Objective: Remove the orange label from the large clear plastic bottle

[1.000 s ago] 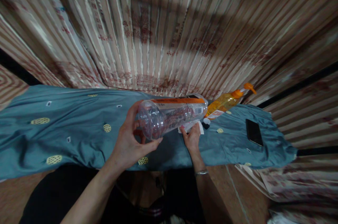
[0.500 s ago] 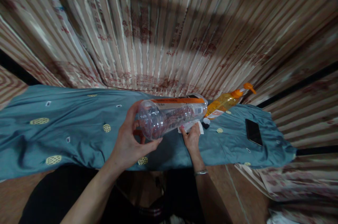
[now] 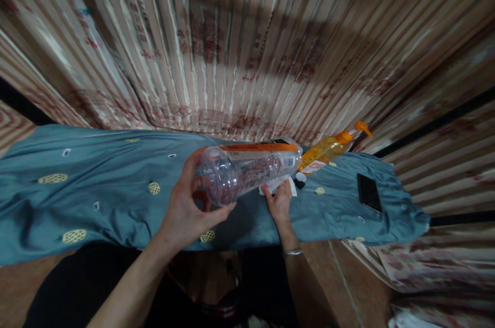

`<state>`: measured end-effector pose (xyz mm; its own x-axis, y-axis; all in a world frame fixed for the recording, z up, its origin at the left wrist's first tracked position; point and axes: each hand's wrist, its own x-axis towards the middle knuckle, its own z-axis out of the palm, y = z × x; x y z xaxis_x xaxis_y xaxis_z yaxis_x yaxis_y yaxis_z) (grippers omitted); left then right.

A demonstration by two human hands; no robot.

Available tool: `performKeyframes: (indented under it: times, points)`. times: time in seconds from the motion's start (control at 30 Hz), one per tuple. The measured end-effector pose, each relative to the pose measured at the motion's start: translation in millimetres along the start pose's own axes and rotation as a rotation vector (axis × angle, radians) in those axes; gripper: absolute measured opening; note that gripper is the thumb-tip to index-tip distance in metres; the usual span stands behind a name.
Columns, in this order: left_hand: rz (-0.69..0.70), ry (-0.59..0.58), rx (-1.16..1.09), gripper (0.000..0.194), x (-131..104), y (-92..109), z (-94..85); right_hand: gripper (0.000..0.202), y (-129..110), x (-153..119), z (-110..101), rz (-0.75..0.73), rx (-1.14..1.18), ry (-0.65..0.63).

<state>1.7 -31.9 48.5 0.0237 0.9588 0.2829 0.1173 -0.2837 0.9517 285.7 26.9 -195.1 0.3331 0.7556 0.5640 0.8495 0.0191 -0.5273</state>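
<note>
A large clear plastic bottle (image 3: 251,168) with an orange and black label is tilted on its side above the cloth, its base toward me. My left hand (image 3: 189,204) is wrapped around the base end. Below the bottle's far end, my right hand (image 3: 280,201) pinches a white tissue (image 3: 292,187) at the cloth. The bottle partly covers the tissue and some of the right fingers. Just right of that hand lies a small black and white cap (image 3: 300,179).
Behind the cap stands an orange pump bottle (image 3: 325,151) with yellow liquid. A black phone (image 3: 369,192) lies farther right on the teal cloth (image 3: 116,204) with pineapple prints. Striped curtains (image 3: 247,49) hang close behind the table, with dark bars at both sides.
The whole view has shifted very slightly, moving everything a little left. Both hands keep the same hold on the bottle and the tissue.
</note>
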Motion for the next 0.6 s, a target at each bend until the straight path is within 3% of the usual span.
performKeyframes:
  times: [0.3,0.6]
  points:
    - [0.002,0.007,0.028,0.090,-0.7,-3.7,-1.5,0.079,-1.8,2.9,-5.3,0.008,0.020,-0.066]
    - [-0.022,0.002,-0.012,0.095,-2.0,-4.5,-0.2,0.091,-1.5,2.1,-3.1,0.022,0.065,-0.045]
